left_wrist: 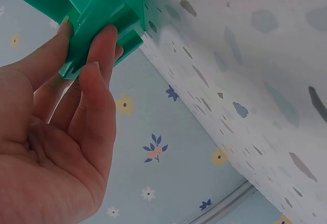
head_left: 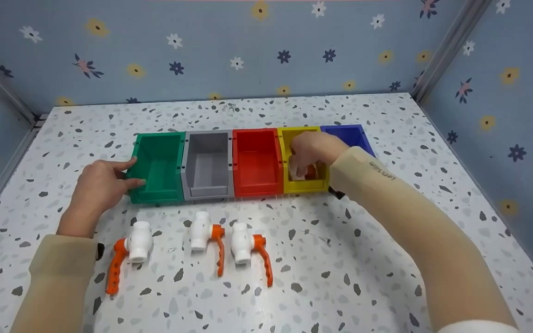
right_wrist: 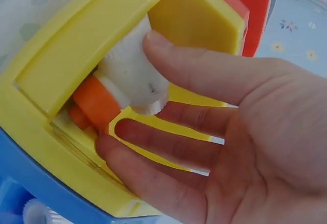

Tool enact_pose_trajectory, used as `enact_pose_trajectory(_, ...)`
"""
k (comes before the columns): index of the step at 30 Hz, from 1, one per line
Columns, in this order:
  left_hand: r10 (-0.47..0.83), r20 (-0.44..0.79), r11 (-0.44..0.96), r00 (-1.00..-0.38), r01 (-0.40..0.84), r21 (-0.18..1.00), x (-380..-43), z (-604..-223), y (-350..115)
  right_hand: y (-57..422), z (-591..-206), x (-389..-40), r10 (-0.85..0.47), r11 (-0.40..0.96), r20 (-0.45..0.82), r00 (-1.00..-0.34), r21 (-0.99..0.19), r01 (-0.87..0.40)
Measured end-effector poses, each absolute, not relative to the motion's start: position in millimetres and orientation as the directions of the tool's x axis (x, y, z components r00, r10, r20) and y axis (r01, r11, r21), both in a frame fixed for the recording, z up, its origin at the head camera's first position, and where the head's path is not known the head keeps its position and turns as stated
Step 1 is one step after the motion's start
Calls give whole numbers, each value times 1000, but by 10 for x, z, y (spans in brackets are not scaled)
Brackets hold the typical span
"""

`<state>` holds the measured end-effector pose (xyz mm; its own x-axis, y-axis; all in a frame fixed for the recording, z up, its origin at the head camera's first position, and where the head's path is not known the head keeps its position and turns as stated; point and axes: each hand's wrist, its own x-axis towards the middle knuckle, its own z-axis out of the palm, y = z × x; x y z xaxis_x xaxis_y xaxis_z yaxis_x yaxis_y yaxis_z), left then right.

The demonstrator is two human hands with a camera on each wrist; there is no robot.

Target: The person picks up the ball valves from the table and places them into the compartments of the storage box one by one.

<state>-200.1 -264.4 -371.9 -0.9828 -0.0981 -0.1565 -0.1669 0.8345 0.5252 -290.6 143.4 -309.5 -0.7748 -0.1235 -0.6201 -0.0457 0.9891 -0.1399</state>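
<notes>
My left hand (head_left: 102,187) grips the side wall of the green bin (head_left: 158,196), thumb and fingers on either side of it; the left wrist view shows this pinch on the green plastic (left_wrist: 110,9). My right hand (head_left: 315,150) reaches down into the yellow bin (head_left: 306,186). Inside lies a white ball valve (right_wrist: 135,75) with an orange handle (right_wrist: 97,101). In the right wrist view, the thumb lies against the white body while the other fingers spread loosely around it, with gaps showing.
Grey (head_left: 208,192), red (head_left: 257,188) and blue (head_left: 347,134) bins complete the joined row. Three white valves with orange handles, left (head_left: 140,243), middle (head_left: 200,231) and right (head_left: 242,243), lie in front. A white part (right_wrist: 38,214) shows in the blue bin. Flowered walls (head_left: 257,51) enclose the table.
</notes>
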Motion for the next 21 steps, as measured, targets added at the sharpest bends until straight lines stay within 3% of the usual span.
enact_pose_trajectory(5, -112, -164, 831, -980, -183, 526, -1996, -3723, -2634, 1394, -3078, -2849, -153, 988, -573, -805, -103, -114)
enact_pose_trajectory(10, -116, -174, 825, -978, -192, 531, -1987, -3723, -2650, 1380, -3096, -2848, -266, 963, -474, -840, -90, -255)
enact_pose_trajectory(21, -98, -155, 826, -983, -167, 538, -1996, -3716, -2644, 1547, -3167, -2766, -411, 911, -276, -869, -172, -376)
